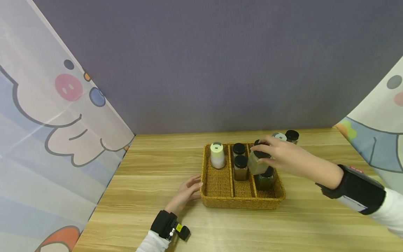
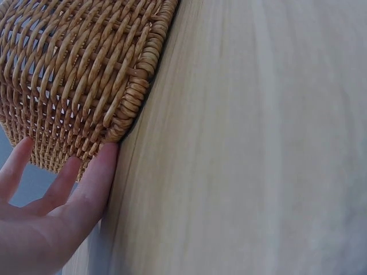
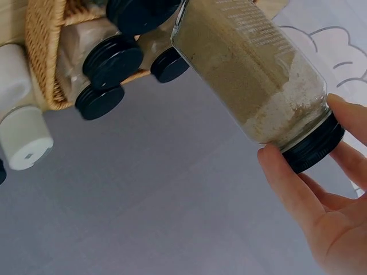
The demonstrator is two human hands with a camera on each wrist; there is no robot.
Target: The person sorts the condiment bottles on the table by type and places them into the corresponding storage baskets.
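My right hand (image 1: 277,154) pinches a spice jar (image 1: 257,164) by its black lid, raised over the right compartment of a wicker basket (image 1: 242,203). In the right wrist view the jar (image 3: 252,69) is clear glass with brownish-grey powder inside, and my thumb and fingers grip the lid. My left hand (image 1: 187,192) touches the basket's left side with its fingers extended; the left wrist view shows fingertips against the weave (image 2: 74,86). A black-lidded jar (image 1: 265,180) stands at the front of the right compartment, and another black lid shows behind, partly hidden.
The middle compartment holds two black-lidded jars, one behind the other (image 1: 240,169). A white shaker bottle (image 1: 217,157) stands in the left compartment's rear. Beyond the basket's back right corner are a white-capped bottle (image 1: 279,136) and a black-lidded jar (image 1: 292,136). A grey wall rises behind the table.
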